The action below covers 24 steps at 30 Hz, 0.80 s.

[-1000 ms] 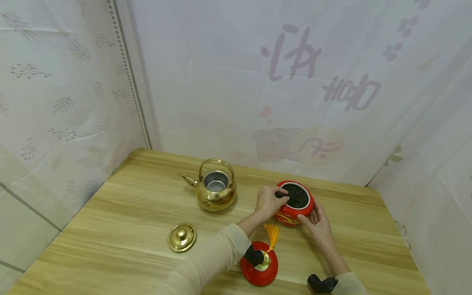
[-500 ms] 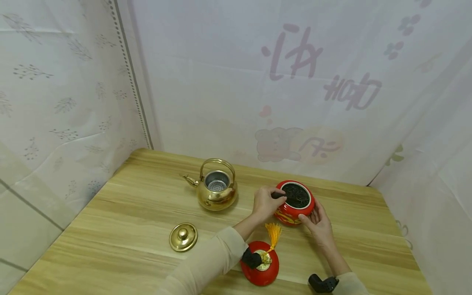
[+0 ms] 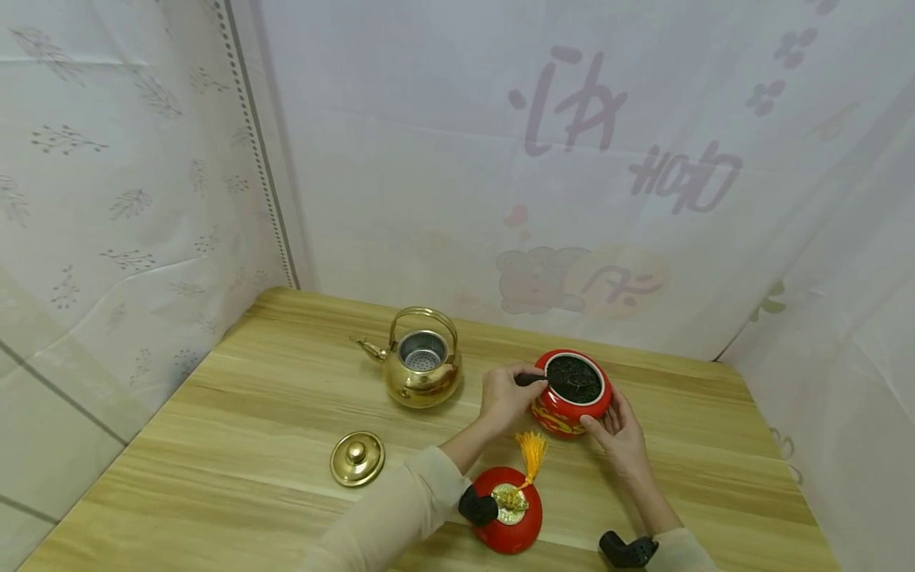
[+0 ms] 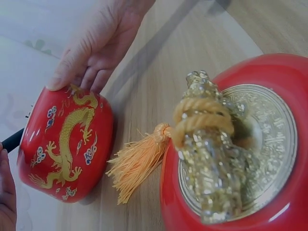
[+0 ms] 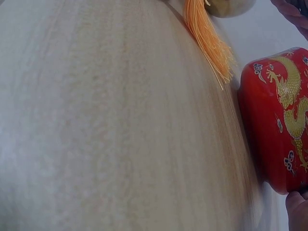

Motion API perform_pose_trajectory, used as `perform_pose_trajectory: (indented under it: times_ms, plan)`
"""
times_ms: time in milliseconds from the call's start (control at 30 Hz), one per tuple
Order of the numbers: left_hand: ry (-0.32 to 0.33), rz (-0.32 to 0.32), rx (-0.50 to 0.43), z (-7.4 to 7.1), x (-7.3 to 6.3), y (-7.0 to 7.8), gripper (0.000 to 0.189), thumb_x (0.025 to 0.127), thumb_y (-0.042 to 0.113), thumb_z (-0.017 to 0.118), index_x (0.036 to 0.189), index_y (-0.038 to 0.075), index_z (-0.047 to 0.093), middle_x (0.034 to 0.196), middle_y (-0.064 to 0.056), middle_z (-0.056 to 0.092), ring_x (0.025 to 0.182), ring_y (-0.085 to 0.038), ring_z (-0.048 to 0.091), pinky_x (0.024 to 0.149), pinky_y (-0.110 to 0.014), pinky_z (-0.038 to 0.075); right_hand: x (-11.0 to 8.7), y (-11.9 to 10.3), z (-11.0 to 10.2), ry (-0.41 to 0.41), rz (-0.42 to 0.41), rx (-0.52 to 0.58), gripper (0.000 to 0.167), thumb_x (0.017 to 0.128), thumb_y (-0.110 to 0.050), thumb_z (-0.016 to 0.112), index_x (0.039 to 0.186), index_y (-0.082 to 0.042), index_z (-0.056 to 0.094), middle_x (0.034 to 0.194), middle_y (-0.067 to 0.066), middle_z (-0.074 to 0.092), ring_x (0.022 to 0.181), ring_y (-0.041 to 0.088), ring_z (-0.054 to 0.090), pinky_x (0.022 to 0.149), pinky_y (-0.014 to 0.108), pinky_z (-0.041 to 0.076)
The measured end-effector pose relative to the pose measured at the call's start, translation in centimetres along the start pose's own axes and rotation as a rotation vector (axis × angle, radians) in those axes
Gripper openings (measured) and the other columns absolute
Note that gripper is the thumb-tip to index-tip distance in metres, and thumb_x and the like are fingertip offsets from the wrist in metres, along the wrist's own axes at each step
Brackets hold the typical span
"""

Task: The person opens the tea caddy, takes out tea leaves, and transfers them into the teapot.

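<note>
My left hand (image 3: pixel 503 397) pinches the handle of a dark tea scoop (image 3: pixel 530 379), whose front end overlaps the left rim of a red tea jar (image 3: pixel 561 425). Dark tea leaves (image 3: pixel 575 380) fill the jar nearly to its white rim. From the right, my right hand (image 3: pixel 623 438) holds the jar, thumb on the near side and fingers behind, and the jar tilts a little. A gold dragon (image 4: pixel 72 130) decorates its wall in the left wrist view. Below my left forearm lies the red jar lid (image 3: pixel 520 536) with a gold knob and an orange tassel (image 3: pixel 532 457).
To the left of the jar stands a gold kettle (image 3: pixel 422 389), uncovered, its metal strainer (image 3: pixel 423 361) showing inside and its handle upright. The gold kettle lid (image 3: pixel 357 461) lies in front of it. Patterned curtains (image 3: pixel 400 159) hang behind the wooden table (image 3: pixel 236 445).
My left hand has drawn leftward with the tea scoop, from over the tea leaves to the jar's left rim. The right hand keeps its hold on the jar.
</note>
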<state>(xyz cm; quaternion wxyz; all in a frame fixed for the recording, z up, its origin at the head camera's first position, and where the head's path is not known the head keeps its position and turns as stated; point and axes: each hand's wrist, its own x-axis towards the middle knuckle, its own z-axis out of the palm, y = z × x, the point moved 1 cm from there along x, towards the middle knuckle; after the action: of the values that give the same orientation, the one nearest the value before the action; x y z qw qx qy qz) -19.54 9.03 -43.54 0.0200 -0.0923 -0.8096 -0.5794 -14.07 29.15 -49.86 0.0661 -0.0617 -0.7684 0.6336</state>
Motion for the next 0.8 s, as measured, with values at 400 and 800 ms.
perform_pose_trajectory:
  times_ms: [400, 800]
  plan:
    - [-0.012, 0.001, -0.076, -1.1, -0.4, 0.4, 0.014, 0.079, 0.014, 0.075, 0.092, 0.009, 0.075, 0.092, -0.002, 0.073, 0.084, -0.008, 0.066, 0.067, -0.016, 0.051, 0.0, -0.1, 0.0, -0.002, 0.011, -0.018, 0.079, 0.091, -0.011, 0.062, 0.152, -0.012, 0.012, 0.156, 0.010, 0.019, 0.142, 0.027, 0.019, 0.108, 0.017, 0.026]
    - [-0.004, 0.034, -0.128, -2.0, -0.7, 1.3, 0.014, 0.079, 0.015, 0.075, 0.092, 0.008, 0.075, 0.089, -0.006, 0.073, 0.075, -0.006, 0.065, 0.061, -0.016, 0.051, 0.0, -0.1, 0.0, 0.010, 0.020, -0.012, 0.079, 0.090, -0.013, 0.064, 0.151, -0.010, 0.014, 0.155, 0.012, 0.020, 0.142, 0.028, 0.020, 0.106, 0.014, 0.027]
